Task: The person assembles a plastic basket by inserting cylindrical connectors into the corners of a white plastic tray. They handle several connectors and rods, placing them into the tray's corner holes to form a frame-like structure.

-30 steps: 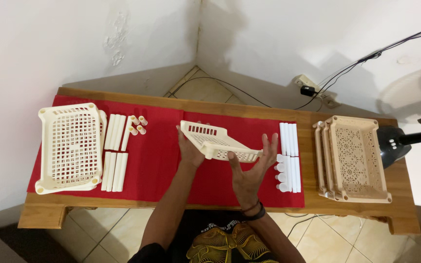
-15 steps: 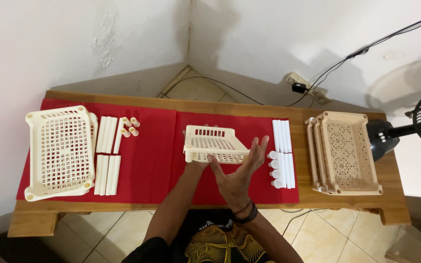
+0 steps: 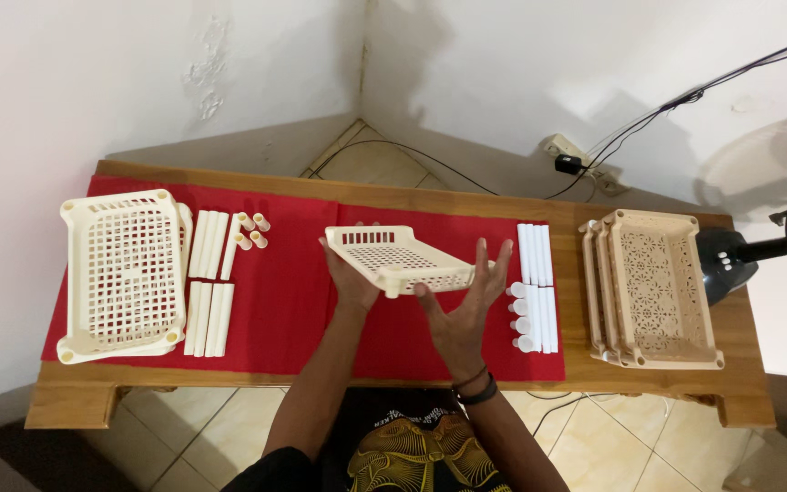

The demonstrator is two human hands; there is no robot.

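Note:
A cream perforated plastic tray (image 3: 393, 258) is held tilted above the red cloth (image 3: 284, 292) at the middle of the table. My left hand (image 3: 350, 282) grips it from beneath at its left side. My right hand (image 3: 465, 308) supports its right end with the palm up and fingers spread. On the left lies a stack of cream trays (image 3: 123, 273), with white tubes (image 3: 211, 282) and small caps (image 3: 252, 232) beside it. White tubes (image 3: 536, 287) also lie to the right of my right hand.
A stack of beige patterned trays (image 3: 653, 287) stands on the bare wooden table (image 3: 740, 364) at the right. A black fan (image 3: 776, 246) sits past the right end. Cables and a wall socket (image 3: 562, 150) run behind the table.
The tray has been turned in my hands, tilting from side to side; its right end is now lower and both hands have shifted slightly left.

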